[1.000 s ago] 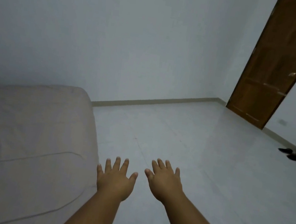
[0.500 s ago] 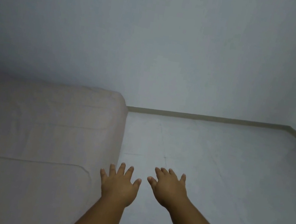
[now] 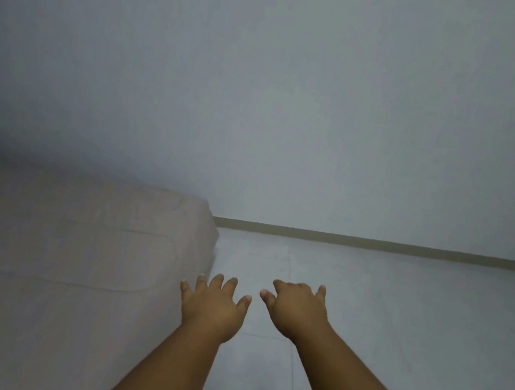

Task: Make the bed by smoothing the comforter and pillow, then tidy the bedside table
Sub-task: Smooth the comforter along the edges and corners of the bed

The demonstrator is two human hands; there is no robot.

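Observation:
A beige bed with a smooth cover fills the lower left, its far corner against the wall. A stitched seam runs across its top. My left hand is stretched forward, palm down, fingers spread, just off the bed's right edge and holding nothing. To its right, my right hand hangs over the floor with the fingers apart and slightly curled, also empty. No pillow or bedside table is in view.
A pale tiled floor spreads to the right of the bed. A plain white wall with a dark skirting strip closes the far side.
The view has swung left: the brown door and the dark shoes have left the frame, and more of the bed shows. Both hands stay outstretched and empty.

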